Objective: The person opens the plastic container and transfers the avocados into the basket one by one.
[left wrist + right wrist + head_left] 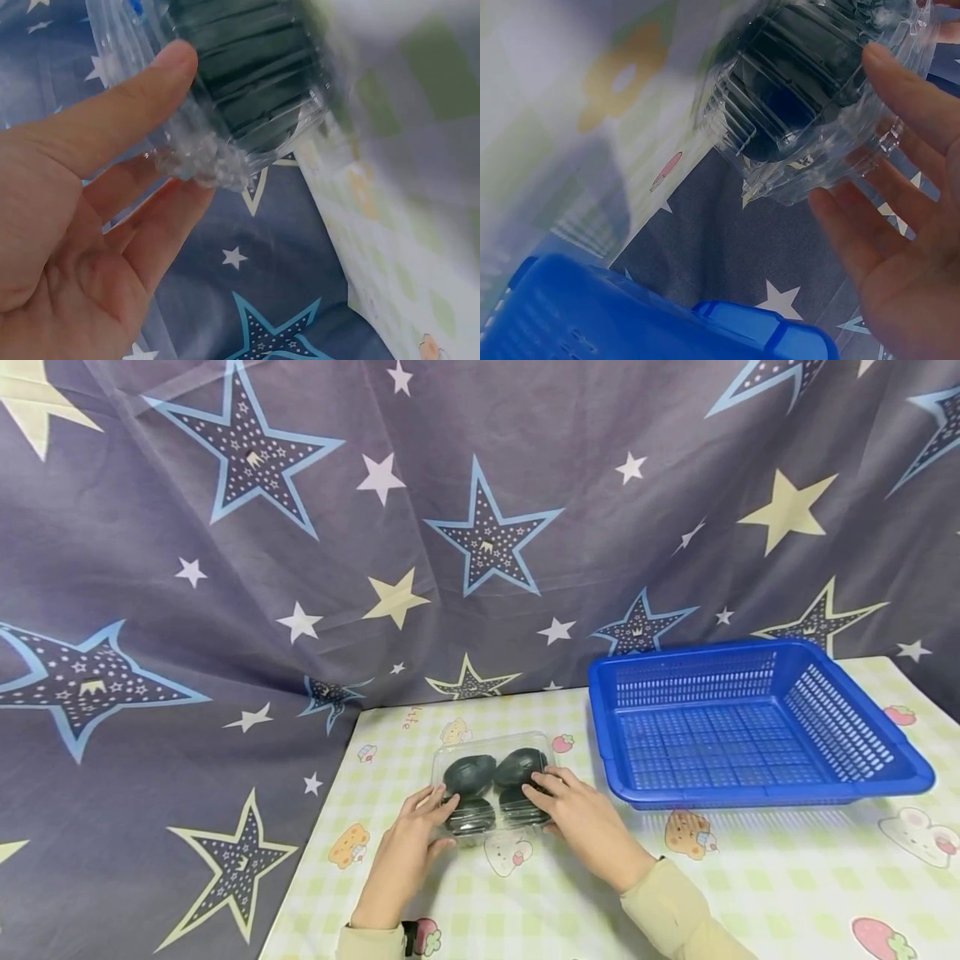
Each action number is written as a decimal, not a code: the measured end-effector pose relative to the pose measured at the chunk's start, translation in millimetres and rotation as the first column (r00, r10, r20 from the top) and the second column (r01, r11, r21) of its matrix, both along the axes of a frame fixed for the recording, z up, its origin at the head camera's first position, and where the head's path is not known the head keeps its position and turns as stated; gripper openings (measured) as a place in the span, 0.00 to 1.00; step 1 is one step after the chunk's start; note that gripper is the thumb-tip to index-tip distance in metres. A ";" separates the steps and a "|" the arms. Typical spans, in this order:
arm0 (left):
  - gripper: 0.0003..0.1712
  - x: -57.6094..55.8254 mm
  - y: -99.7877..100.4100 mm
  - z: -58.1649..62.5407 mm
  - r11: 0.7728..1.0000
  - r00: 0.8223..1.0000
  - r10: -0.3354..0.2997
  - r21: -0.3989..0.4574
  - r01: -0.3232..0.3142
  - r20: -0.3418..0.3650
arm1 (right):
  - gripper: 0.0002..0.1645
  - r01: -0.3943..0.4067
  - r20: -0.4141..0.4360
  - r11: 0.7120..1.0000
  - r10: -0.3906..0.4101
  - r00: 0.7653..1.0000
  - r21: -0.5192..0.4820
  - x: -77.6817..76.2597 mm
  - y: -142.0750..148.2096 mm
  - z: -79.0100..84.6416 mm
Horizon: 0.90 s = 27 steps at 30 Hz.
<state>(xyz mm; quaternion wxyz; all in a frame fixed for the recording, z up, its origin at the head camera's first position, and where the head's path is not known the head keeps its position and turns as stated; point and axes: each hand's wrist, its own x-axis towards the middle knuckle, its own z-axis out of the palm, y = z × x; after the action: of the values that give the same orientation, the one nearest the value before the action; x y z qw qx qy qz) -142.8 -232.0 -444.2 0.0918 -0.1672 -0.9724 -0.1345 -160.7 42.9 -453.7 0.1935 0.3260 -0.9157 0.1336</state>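
Note:
A clear plastic clamshell box (491, 743) sits on the tablecloth in the head view, with several dark green avocados (470, 774) inside. My left hand (401, 860) holds its left side, the fingers over the top edge and the thumb low at the front. In the left wrist view, that thumb (176, 64) presses the plastic while the fingertips touch the rim. On the opposite side, my right hand (588, 827) grips the box, its fingers over the top right. The right wrist view has the right thumb (885, 64) against the ribbed plastic and the other fingertips along the rim.
A blue perforated plastic basket (720, 793) stands to the right of the box on the green-checked tablecloth (765, 868). Behind the table hangs a dark curtain (525, 635) with stars. The table's left edge runs past my left forearm.

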 end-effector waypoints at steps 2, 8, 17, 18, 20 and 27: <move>0.38 -0.9 -1.5 1.2 1.000 1.000 -0.009 0.006 0.008 0.009 | 0.38 -0.005 -0.008 1.000 0.005 1.000 -0.004 -0.2 0.4 0.0; 0.35 -1.6 -5.2 4.1 0.999 0.998 -0.034 0.042 0.032 0.044 | 0.37 -0.005 -0.012 1.000 0.005 1.000 0.000 -1.1 1.6 1.2; 0.32 -1.5 -7.5 6.0 0.998 0.996 -0.055 0.025 0.054 0.066 | 0.27 0.043 -0.159 0.994 -0.026 0.987 0.105 2.6 -7.2 2.8; 0.32 -1.7 -7.5 5.6 0.998 0.996 -0.061 0.017 0.060 0.058 | 0.24 0.052 -0.204 0.990 -0.024 0.979 0.132 3.4 -8.3 3.0; 0.31 -1.8 -7.6 4.2 0.997 0.997 -0.072 -0.007 0.073 0.035 | 0.21 0.074 -0.286 0.981 -0.019 0.958 0.181 5.0 -9.9 4.0; 0.29 1.5 -6.2 -2.2 0.985 0.985 -0.142 -0.110 0.132 -0.094 | 0.19 0.126 -0.368 0.970 -0.041 0.929 0.210 7.2 -15.3 3.0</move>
<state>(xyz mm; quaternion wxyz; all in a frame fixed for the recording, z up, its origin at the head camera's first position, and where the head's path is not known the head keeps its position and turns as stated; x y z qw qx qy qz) -141.3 -238.2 -446.4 0.1229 -0.2450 -0.9583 -0.0813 -153.5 27.5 -450.6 0.3250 0.3258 -0.8867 -0.0435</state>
